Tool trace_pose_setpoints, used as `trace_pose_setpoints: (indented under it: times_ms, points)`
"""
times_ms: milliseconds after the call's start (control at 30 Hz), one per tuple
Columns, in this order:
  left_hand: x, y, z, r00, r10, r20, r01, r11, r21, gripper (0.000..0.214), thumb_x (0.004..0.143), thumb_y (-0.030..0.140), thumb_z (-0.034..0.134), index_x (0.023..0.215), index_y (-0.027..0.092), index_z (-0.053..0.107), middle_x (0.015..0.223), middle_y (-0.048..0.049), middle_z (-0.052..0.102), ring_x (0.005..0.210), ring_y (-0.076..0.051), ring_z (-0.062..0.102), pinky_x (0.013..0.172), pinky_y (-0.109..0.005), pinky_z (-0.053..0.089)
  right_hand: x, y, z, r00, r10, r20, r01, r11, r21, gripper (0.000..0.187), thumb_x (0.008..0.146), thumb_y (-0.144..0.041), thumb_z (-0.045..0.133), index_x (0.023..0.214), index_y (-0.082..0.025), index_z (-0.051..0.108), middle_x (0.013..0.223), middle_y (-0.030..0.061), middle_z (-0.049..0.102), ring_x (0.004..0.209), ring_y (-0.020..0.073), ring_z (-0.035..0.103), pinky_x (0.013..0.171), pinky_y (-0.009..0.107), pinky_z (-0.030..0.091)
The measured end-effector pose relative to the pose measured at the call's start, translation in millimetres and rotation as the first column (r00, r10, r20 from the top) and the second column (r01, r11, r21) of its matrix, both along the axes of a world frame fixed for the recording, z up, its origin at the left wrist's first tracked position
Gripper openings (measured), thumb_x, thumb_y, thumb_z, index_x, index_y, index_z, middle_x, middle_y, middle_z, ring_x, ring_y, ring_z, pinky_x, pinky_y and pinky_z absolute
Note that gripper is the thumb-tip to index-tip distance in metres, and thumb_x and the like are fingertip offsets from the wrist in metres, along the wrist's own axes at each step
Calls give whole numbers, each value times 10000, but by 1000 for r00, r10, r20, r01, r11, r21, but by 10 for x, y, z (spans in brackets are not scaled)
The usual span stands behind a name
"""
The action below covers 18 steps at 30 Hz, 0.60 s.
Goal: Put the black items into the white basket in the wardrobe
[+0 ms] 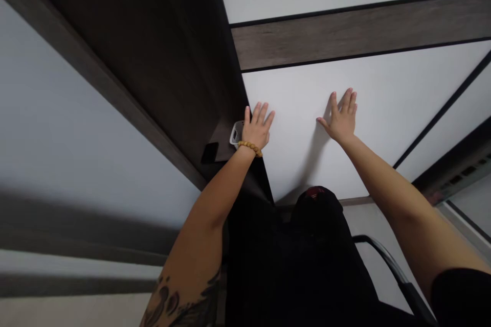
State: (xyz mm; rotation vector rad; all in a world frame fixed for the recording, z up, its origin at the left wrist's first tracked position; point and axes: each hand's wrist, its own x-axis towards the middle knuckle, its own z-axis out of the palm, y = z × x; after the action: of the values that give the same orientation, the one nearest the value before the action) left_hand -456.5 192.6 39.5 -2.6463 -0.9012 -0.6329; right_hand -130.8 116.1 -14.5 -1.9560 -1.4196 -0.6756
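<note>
We have both hands raised against a white laminate panel, and neither hand has hold of anything. Our left hand is open with its fingers spread, at the panel's left edge, and a string of amber-coloured beads circles the wrist. Our right hand is open as well, fingers fanned and thumb stretched out to the left, its palm flat on the white surface.

Along its left side the panel meets a dark wood-grain panel. A dark wood-grain strip edged with thin black lines runs across its far side. Just beside the left hand and partly behind it sits a small grey-white bracket, with a black square near it on the dark panel.

Toward us lies a dark rounded shape with a red mark, too dim to identify. To its right curves a black tube. A tattoo marks the left forearm, and a black sleeve covers the upper right arm.
</note>
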Motion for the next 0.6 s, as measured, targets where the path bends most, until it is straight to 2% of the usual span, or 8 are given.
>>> trace_pose_setpoints:
  times_ms: [100, 200, 267, 333, 400, 467, 533, 600]
  points:
    - [288, -213, 143, 999, 53, -1, -53, 998, 38, 860, 895, 209, 675, 1692, 219, 351, 1831, -134, 93, 1692, -364, -42, 1311, -699, -112, -76, 46, -32, 999, 37, -12, -37, 999, 13, 1044, 940, -694, 584, 1741, -209, 123, 1803, 203, -156, 1652, 508, -53, 1224, 799, 207]
    - [507, -276, 247, 977, 197, 76, -199, 979, 29, 979, 909, 412, 764, 1725, 198, 269, 1831, -162, 6, 1655, -434, -197, 1253, -777, -140, -127, 0, -39, 993, 116, -13, -115, 993, 29, 996, 948, -701, 548, 1734, -233, 151, 1810, 208, -92, 1654, 507, -23, 1208, 815, 207]
    - [554, -259, 268, 957, 270, 104, -272, 962, 12, 1035, 901, 541, 784, 1725, 176, 274, 1833, -154, -3, 1607, -460, -312, 1226, -801, -153, -98, -100, -24, 984, 180, -3, -180, 983, 21, 947, 958, -676, 523, 1726, -241, 179, 1811, 214, -9, 1663, 480, 22, 1218, 801, 205]
    - [530, -228, 261, 948, 304, 92, -307, 952, 15, 1060, 889, 608, 790, 1721, 176, 294, 1835, -141, 3, 1585, -457, -359, 1227, -792, -158, 20, -240, 3, 978, 209, 17, -209, 978, 13, 897, 966, -634, 508, 1713, -224, 229, 1801, 232, 72, 1672, 434, 69, 1250, 750, 201]
    - [470, -199, 249, 942, 329, 58, -331, 943, 30, 1135, 847, 608, 840, 1731, 189, 264, 1833, -153, -15, 1596, -450, -342, 1234, -790, -157, 246, -387, 26, 984, 175, 45, -177, 983, 49, 867, 967, -599, 504, 1695, -185, 283, 1785, 264, 107, 1677, 403, 81, 1276, 694, 195]
    - [409, -182, 246, 930, 367, 23, -367, 929, 51, 1222, 804, 577, 891, 1745, 209, 204, 1827, -174, -44, 1622, -451, -286, 1236, -800, -145, 584, -498, 27, 993, 99, 70, -108, 986, 128, 873, 961, -578, 512, 1693, -159, 287, 1785, 278, 69, 1681, 399, 47, 1278, 679, 191]
    - [363, -178, 257, 916, 402, 2, -401, 913, 67, 1254, 787, 559, 913, 1749, 226, 181, 1823, -186, -52, 1644, -461, -217, 1239, -807, -127, 1010, -547, -4, 994, 33, 101, -53, 979, 199, 921, 948, -570, 530, 1721, -181, 213, 1804, 226, -76, 1680, 413, -18, 1258, 714, 184]
    - [332, -186, 276, 908, 418, 5, -417, 906, 72, 1238, 797, 562, 908, 1748, 226, 189, 1823, -195, -35, 1656, -468, -163, 1244, -802, -110, 1463, -533, -67, 992, -19, 121, -9, 974, 226, 985, 932, -590, 553, 1745, -246, 116, 1772, 101, -319, 1670, 434, -85, 1228, 760, 175]
